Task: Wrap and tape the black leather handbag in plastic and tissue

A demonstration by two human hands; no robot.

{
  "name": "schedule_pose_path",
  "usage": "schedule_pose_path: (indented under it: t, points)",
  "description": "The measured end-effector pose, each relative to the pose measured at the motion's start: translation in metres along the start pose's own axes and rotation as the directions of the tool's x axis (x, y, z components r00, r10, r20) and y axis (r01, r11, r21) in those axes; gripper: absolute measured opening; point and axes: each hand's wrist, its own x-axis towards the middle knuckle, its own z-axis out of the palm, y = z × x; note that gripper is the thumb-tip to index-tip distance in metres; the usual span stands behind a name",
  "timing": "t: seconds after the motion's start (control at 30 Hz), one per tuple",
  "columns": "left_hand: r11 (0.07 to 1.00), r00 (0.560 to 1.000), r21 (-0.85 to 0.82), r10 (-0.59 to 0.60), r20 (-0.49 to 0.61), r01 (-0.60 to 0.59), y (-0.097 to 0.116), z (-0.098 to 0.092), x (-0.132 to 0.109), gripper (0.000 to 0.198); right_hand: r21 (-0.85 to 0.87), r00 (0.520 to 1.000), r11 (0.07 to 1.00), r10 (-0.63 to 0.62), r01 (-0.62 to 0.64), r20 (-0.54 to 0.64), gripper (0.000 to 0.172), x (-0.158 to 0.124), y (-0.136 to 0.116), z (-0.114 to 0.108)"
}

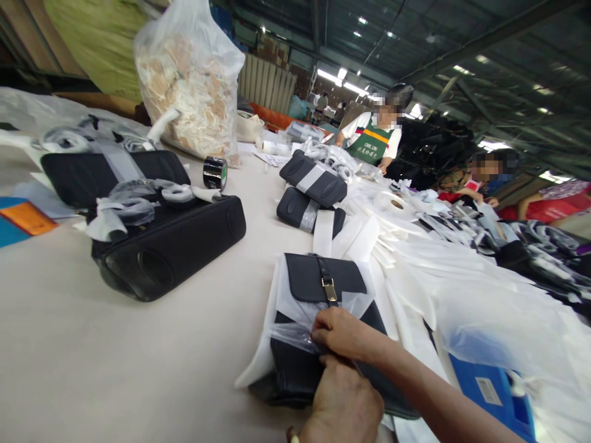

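Note:
A small black bag [323, 280] with a gold clasp [329, 289] lies on the table in front of me, on a white sheet and partly covered by clear plastic film [295, 326]. My right hand [344, 335] reaches in from the right, its fingers closed in a pinch on the film over the bag's middle. Just below it, my left hand [344, 403] is seen from the back. Its fingers curl onto the bag's near part, with the tips hidden.
A large black bag [170, 246] and a flatter one [92, 175] lie left, near a tape roll [215, 173] and a stuffed plastic sack [189, 80]. Two banded black bags [314, 178] sit beyond. White sheets [438, 271] and a blue box [494, 387] fill the right. Two co-workers [373, 138] work opposite.

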Motion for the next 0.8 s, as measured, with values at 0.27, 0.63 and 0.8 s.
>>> schedule_pose_path:
  t: [0.27,0.63,0.8]
  points:
    - [0.999,0.986,-0.038,-0.002,0.166,0.008,-0.001,-0.007,-0.002,0.023,-0.001,0.992,0.995,0.101,-0.101,-0.071,0.018,0.003,0.003,0.006]
    - [0.997,0.986,0.008,-0.076,-0.148,0.078,0.003,0.028,0.002,0.013,-0.081,0.983,0.982,0.163,-0.17,-0.084,0.027,0.001,0.01,0.0]
    - [0.997,0.991,0.024,-0.071,-0.117,0.074,0.005,0.027,0.002,0.017,-0.045,0.983,0.986,0.153,-0.158,-0.102,0.025,0.001,0.02,0.007]
